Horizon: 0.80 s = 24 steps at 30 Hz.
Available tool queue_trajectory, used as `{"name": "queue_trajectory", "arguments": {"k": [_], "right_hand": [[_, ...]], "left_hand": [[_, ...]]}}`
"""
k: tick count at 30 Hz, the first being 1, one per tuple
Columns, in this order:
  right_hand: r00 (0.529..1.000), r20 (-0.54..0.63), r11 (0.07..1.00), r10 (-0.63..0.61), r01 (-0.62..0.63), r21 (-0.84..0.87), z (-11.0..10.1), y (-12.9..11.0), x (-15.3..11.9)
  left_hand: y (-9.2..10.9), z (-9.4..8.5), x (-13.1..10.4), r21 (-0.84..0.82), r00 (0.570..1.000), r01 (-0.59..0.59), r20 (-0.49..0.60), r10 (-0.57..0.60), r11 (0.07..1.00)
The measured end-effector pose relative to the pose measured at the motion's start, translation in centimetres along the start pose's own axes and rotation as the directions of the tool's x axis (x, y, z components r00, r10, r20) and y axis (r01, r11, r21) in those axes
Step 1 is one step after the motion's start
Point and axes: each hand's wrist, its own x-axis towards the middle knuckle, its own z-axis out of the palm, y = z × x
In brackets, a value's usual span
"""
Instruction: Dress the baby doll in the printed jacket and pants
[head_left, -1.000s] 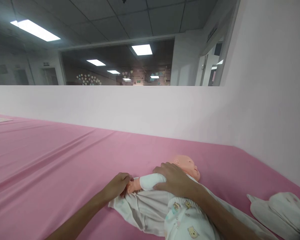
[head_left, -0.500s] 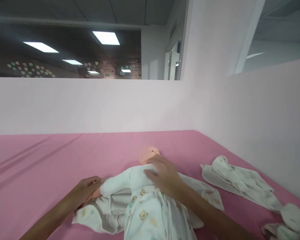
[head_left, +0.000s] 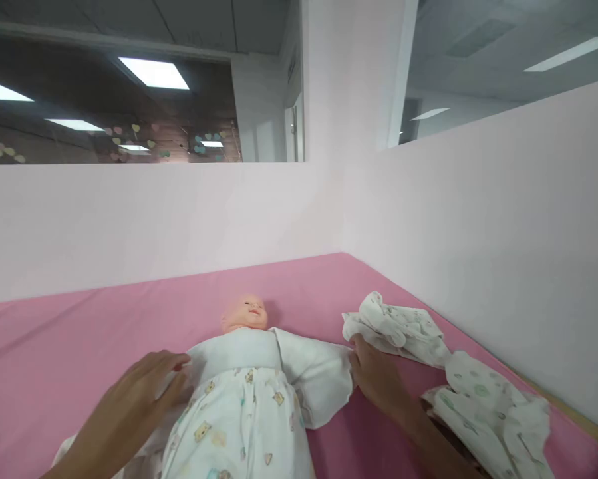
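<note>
A doll (head_left: 246,313) lies on its back on a pink sheet, its head toward the wall. White cloth wraps its upper body, and white trousers (head_left: 239,426) printed with bears cover its lower half. At the doll's right side in view, a white cloth flap (head_left: 316,376) is spread out, and my right hand (head_left: 378,376) pinches its outer edge. My left hand (head_left: 139,399) rests by the doll's other side, fingers apart against the white cloth near its arm.
Folded white printed clothes (head_left: 398,329) lie to the right on the pink sheet (head_left: 129,319), with another printed garment (head_left: 498,412) nearer the front. White walls (head_left: 179,219) with windows above meet in a corner behind.
The view has turned to the right. My right hand has left the doll's chest and taken the flap's edge. My left hand has moved from the doll's hand to beside its body.
</note>
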Motion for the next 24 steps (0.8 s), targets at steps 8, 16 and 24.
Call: {"name": "queue_trajectory", "arguments": {"k": [8,16,24], "right_hand": [[0.999,-0.030,0.995,-0.037,0.039,0.090,-0.8,0.0,0.3],[0.941,-0.286,0.973,0.180,-0.212,-0.086,-4.2,2.9,2.0],[0.893,-0.415,0.910,0.173,-0.306,-0.279,-3.7,3.7,2.2]], "left_hand": [[10.3,2.0,5.2,-0.263,0.854,-0.164,0.444,0.271,0.951],[10.0,2.2,6.6,-0.292,0.810,-0.085,0.537,0.237,0.953],[11.4,1.5,6.7,-0.186,0.776,-0.224,0.560,0.291,0.956]]}}
